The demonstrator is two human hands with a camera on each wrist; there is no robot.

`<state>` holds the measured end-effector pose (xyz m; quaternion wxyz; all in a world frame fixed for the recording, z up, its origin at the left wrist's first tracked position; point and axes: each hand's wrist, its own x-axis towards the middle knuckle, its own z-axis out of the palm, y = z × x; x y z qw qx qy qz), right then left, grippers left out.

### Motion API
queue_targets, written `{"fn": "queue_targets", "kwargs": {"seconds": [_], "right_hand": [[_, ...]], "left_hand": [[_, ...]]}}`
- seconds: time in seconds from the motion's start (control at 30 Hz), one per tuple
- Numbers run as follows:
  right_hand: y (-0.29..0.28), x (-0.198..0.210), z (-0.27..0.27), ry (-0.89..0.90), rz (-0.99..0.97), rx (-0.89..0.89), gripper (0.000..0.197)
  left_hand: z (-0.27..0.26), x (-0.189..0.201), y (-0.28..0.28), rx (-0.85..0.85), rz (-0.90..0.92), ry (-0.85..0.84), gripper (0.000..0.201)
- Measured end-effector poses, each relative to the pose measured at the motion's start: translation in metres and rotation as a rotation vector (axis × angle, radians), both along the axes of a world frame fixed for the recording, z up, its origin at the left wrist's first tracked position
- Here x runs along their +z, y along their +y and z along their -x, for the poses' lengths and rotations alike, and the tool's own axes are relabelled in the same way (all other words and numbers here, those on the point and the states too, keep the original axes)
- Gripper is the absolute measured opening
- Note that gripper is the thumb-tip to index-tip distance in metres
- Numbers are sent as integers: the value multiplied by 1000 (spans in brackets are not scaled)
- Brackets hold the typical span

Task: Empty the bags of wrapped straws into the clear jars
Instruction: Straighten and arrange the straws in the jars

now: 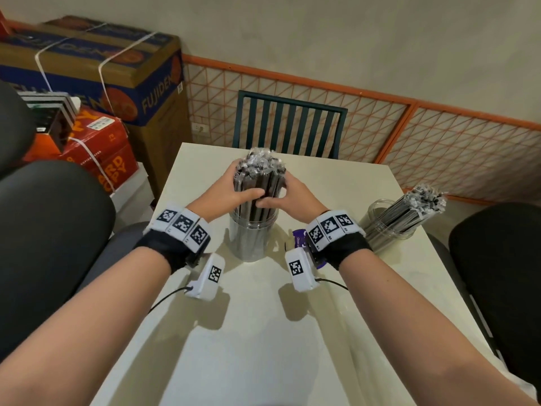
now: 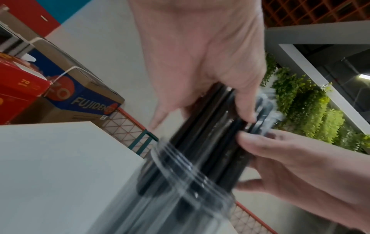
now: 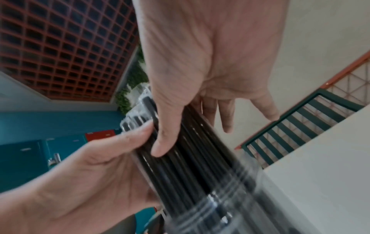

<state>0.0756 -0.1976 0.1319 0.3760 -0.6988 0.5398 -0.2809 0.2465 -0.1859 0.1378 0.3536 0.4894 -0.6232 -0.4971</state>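
A thick bundle of black wrapped straws (image 1: 259, 178) stands upright with its lower end inside a clear jar (image 1: 251, 241) at the table's middle. My left hand (image 1: 234, 190) grips the bundle from the left and my right hand (image 1: 289, 196) from the right, thumbs meeting at the front just above the rim. In the left wrist view my left hand (image 2: 190, 95) wraps the straws (image 2: 216, 136) above the jar rim (image 2: 180, 171). The right wrist view has my right hand (image 3: 190, 88) with its thumb on the bundle (image 3: 190, 158). A second clear jar (image 1: 386, 230) at the right holds leaning straws (image 1: 421, 205).
A purple packet (image 1: 299, 238) lies on the cream table (image 1: 263, 332) behind my right wrist. A dark green slatted chair (image 1: 289, 124) stands at the far edge. Black chairs flank the table (image 1: 52, 230), (image 1: 497, 259). Cardboard boxes (image 1: 96, 71) are stacked at the left.
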Motion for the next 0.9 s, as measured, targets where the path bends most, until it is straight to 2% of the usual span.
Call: {"fn": "queue_targets", "kwargs": {"seconds": [0.1,0.17,0.27,0.3,0.5,0.6,0.73,0.83,0.9], "right_hand": [[3,2,11,46,-74,73,96],[4,-2,18,116,-121,138,104],[2,-8,20,72,-155,178,103],[1,-9,17,62,-161,175,101],[-6,-11,3,33,-74,38,78],[-4,-6,9,9,-61,32,80],[12,-9,24,164,-165,58,95],[24,-11,38,185,-191,54,94],[33,-12,51,165,-204,52,88]], "left_hand": [[-17,4,-5,-166,-126,-20,93],[-26,0,-7,-145,-193,-79,104],[-21,-7,1,-71,-161,-42,113],[-17,-10,3,-54,-136,-28,113],[-2,-6,1,-53,-10,-59,84],[-13,-3,-1,-86,-34,-161,92],[-27,-10,6,-41,-185,-265,107],[-36,-18,19,-28,-309,-399,112],[-40,-23,28,-53,-405,-534,109]]}}
